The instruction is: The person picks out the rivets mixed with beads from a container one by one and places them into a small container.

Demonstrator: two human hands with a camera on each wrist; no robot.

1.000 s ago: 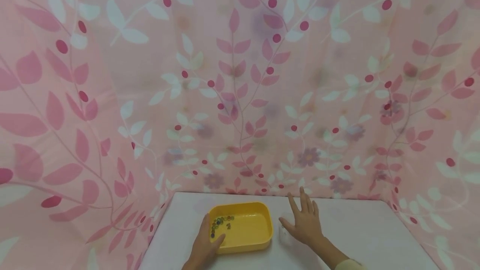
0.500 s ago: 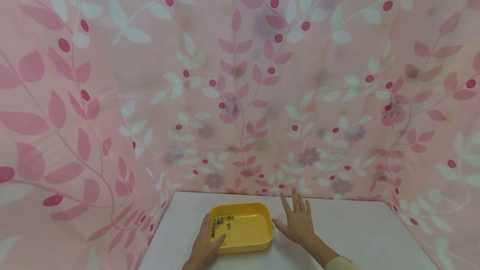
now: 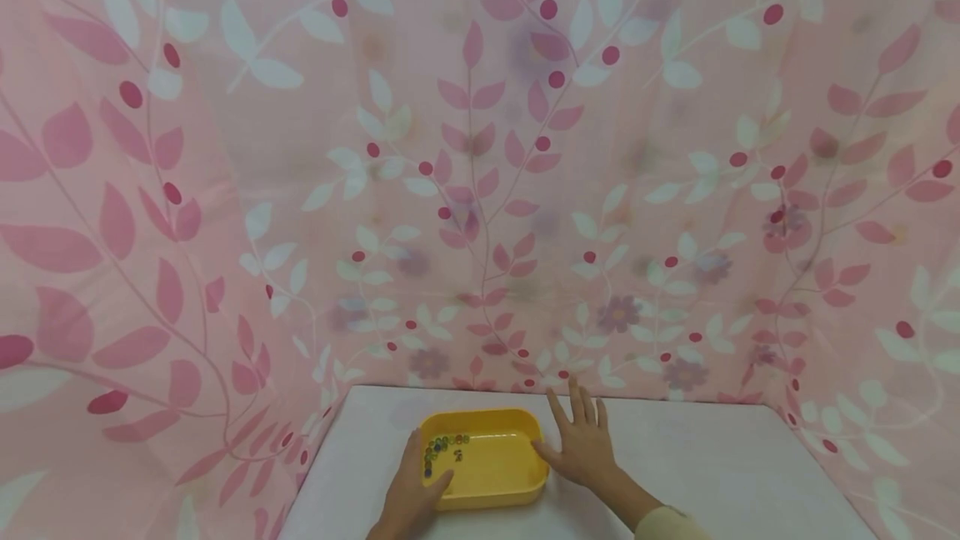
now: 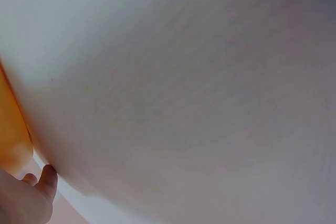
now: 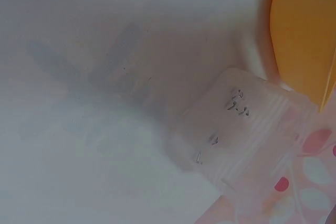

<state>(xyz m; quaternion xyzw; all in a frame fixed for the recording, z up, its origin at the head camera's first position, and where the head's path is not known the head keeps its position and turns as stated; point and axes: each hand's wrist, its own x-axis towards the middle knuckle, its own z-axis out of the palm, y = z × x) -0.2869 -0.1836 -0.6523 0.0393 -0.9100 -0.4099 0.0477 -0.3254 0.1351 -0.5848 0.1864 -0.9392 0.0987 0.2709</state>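
Left hand (image 3: 411, 497) grips the near-left corner of the yellow tray (image 3: 517, 473), thumb hooked over the rim into the tray, fingers outside. Right hand (image 3: 581, 447) is released: fingers straight and spread, thumb tip at the tray's right wall, palm lying over a clear plastic box (image 5: 239, 129) that sits on the worktop (image 3: 712, 465) just beside the tray; from the head view the box is hidden under the hand.

Tray: rounded-rectangle, smooth glossy plastic, shallow wall. A cluster of small dark and green beads (image 3: 442, 445) lies in its far-left part, close to the left thumb.

Risk, as a judgement: the beads are round and loose on a slick floor, so any tilt or jolt of the tray could roll them, possibly over the low rim. The box looks light; a sideways push from the flat palm could skid it across the smooth white worktop.

Surround: pink leaf-print cloth (image 3: 480, 190) on three sides.
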